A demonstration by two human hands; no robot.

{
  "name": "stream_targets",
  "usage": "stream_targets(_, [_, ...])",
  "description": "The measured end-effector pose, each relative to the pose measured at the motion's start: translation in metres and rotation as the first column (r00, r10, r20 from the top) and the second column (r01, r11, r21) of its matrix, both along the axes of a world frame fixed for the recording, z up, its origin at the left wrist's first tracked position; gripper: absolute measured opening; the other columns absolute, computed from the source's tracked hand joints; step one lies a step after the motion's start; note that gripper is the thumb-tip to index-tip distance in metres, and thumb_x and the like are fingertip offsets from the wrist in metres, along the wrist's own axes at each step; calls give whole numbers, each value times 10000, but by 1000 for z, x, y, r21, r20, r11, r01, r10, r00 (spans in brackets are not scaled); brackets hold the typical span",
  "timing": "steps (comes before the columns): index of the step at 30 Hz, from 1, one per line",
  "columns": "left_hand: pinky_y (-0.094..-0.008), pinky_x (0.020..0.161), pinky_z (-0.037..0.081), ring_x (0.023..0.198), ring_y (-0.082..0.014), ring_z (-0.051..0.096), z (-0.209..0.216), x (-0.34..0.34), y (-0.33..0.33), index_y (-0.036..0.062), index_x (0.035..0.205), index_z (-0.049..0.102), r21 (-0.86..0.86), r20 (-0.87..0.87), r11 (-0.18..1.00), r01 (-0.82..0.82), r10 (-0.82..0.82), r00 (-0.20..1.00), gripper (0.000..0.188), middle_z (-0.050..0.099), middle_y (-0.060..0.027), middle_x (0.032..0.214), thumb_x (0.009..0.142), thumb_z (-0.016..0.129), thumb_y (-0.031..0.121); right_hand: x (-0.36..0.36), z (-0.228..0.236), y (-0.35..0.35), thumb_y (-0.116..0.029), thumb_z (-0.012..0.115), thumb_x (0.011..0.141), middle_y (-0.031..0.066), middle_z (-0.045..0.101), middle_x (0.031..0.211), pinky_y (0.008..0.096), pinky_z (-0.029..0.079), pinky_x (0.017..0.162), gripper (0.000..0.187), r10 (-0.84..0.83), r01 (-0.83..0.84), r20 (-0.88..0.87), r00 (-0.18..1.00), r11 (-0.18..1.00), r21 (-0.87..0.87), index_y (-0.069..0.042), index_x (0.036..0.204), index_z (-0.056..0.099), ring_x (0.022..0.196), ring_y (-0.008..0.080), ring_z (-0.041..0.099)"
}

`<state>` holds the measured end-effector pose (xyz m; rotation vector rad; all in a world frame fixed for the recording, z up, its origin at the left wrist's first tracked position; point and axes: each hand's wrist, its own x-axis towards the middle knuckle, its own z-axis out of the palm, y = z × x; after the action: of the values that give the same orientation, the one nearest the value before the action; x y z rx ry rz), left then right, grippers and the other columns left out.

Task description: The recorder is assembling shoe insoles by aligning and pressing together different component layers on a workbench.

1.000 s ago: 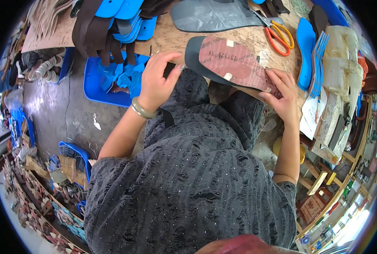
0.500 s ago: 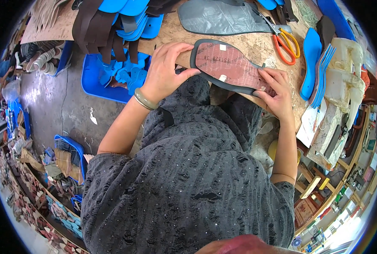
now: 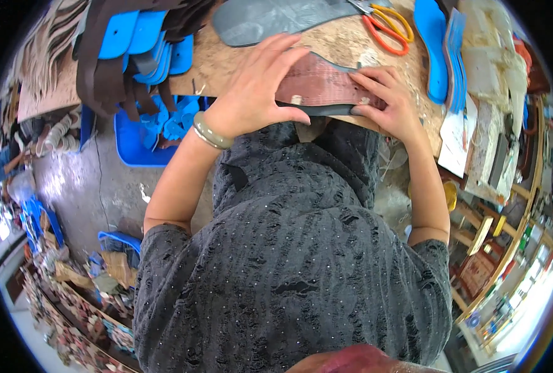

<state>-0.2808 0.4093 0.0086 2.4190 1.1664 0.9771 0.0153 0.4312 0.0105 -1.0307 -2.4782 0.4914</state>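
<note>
A reddish-brown insole with a dark rim [image 3: 326,84] lies level at the near edge of the wooden worktable [image 3: 396,71]. Over its left, wider end my left hand [image 3: 254,87] is spread, fingers across the top and thumb along the near side, so that end is largely covered. At the narrower right end, my right hand [image 3: 385,96] pinches the piece, with fingers on top and thumb at the near edge. A small pale patch shows on the insole beside my left thumb. The underside is hidden.
Scissors with orange and yellow handles [image 3: 387,28] lie beyond my right hand, near a grey sole-shaped sheet [image 3: 258,22]. Blue insoles [image 3: 432,53] stand at the right. Dark strips with blue pieces [image 3: 142,37] overhang the left, above a blue bin [image 3: 127,146] of blue scraps.
My left hand has slid from the insole's end to farther over its top, covering more of it. My right hand keeps hold of the narrow end. The whole view has shifted slightly.
</note>
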Motion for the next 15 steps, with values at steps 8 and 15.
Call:
stream_targets(8, [-418,1010,393,1168,-320,478,-1,16,19,121,1242,594,-120,-13,967,226,-229,973,658,527,-94,1268,642,819,272,33,3,3,-175,708,770,103,576,1275,365,391,1032,523,-69,41,-188,980,988,-151,-54,1267,600,1213,256,501])
stream_targets(15, [-412,1009,392,1168,-314,481,-4,18,21,138,1213,629,-107,-31,967,231,-235,971,622,531,-98,1267,633,818,262,61,-9,-10,-164,729,758,95,582,1259,356,399,1029,508,-130,110,-150,980,985,-136,-65,1242,614,1203,258,516])
